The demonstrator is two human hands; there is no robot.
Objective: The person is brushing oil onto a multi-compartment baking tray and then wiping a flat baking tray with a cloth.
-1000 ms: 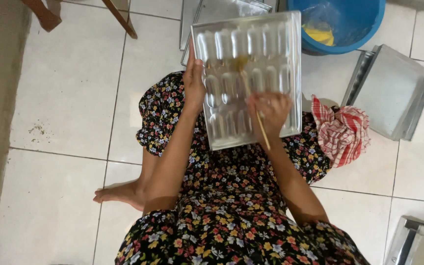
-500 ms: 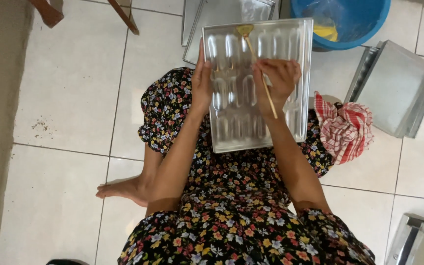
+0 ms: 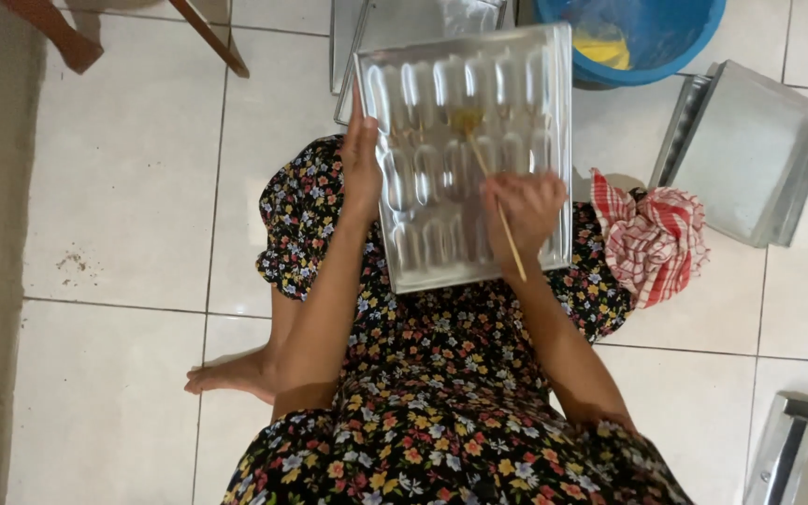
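Right hand point(image 3: 523, 208) gripping brush point(image 3: 490, 187) — bristles away

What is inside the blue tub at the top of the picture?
The blue tub holds a clear plastic liner and something yellow near its left side. What the yellow thing is cannot be told. The picture's top edge cuts off the rest of the tub.

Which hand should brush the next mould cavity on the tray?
Right hand: it grips the brush, bristles already in the metal mould tray. The left hand steadies the tray's edge.
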